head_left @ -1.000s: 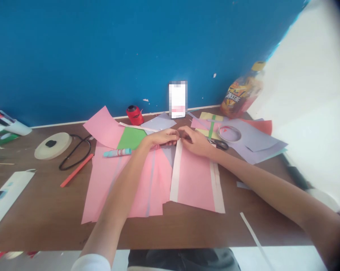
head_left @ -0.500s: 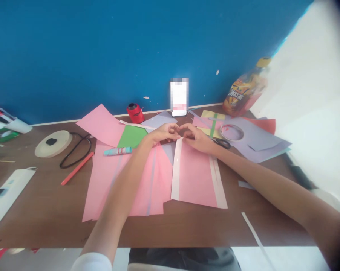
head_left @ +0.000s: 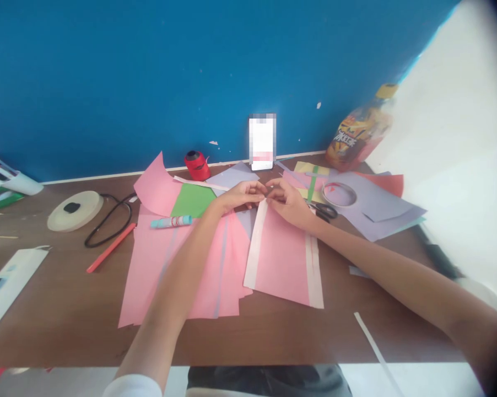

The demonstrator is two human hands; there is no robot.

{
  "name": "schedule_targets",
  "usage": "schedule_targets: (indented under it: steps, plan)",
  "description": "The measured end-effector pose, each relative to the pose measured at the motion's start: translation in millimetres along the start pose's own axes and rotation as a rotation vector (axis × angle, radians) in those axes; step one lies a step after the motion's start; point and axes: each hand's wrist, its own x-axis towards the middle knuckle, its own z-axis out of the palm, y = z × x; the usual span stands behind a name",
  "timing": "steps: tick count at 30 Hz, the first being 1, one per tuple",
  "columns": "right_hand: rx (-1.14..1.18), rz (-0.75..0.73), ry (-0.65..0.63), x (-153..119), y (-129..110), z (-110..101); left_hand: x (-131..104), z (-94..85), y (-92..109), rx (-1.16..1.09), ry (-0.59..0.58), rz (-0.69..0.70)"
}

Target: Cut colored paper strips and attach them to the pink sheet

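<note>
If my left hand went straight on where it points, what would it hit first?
Most likely your right hand, just ahead of your left hand near the top corner of the pink paper sheet with white edge strips; depth is unclear.

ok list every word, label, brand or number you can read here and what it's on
Bottle: large white characters, probably "冰红茶"; the rest of its label is too blurred.
Light-blue tube: red markings, too small to read.
Phone: screen pixelated, nothing readable.
Red container: dark marking, too blurred to read.
White-edged pink sheet: no readable text.
</note>
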Motion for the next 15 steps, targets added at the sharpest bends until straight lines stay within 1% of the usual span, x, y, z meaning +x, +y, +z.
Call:
schedule_targets:
  steps: [4,7,11,15]
  plan:
    - [-0.022,-0.007,0.085,-3.5,-1.1,2.0,3.7,-0.3,-7.0,-0.003,0.053,0.007]
    - [-0.022,0.003,0.108,-4.4,-0.4,1.8,4.8,1.6,-9.2,0.050,0.068,0.021]
    - [-0.039,0.008,0.085,-4.3,0.9,0.7,2.0,3.5,-7.4,0.100,0.033,0.031]
    - [-0.205,-0.067,-0.036,-4.4,-5.6,-0.8,-1.8,0.8,-4.6,0.099,-0.026,0.043]
